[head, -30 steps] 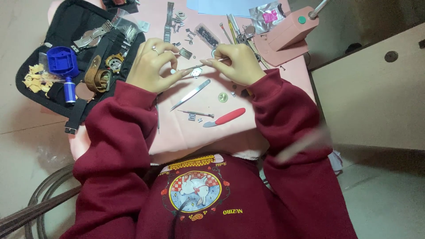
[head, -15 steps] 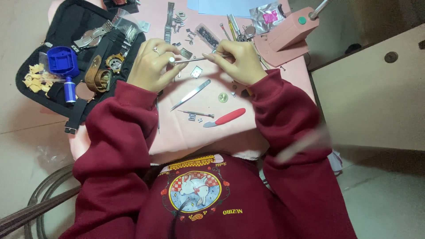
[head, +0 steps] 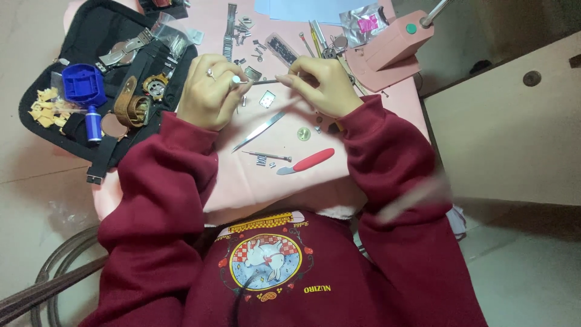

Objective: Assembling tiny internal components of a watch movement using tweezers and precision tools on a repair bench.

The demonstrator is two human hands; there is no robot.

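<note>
My left hand (head: 209, 91) pinches a small silver round part (head: 235, 79) at its fingertips; a ring sits on one finger. My right hand (head: 321, 85) holds a thin metal pin tool (head: 266, 82) that points left, its tip touching or nearly touching that part. Both hands hover over a pink mat (head: 272, 181). Under them lie steel tweezers (head: 260, 128), a small square silver piece (head: 267, 99) and a small brass wheel (head: 304, 133).
A red-handled tool (head: 305, 160) and a thin pin driver (head: 266, 155) lie near me. At left, a black tool pouch (head: 91, 36) holds a blue holder (head: 83, 82), a brown leather strap (head: 130, 106) and watch parts. A pink block-shaped device (head: 393, 48) stands at right.
My hands have drawn slightly apart, and the thin tool now bridges the gap from my right hand to the part in my left fingers.
</note>
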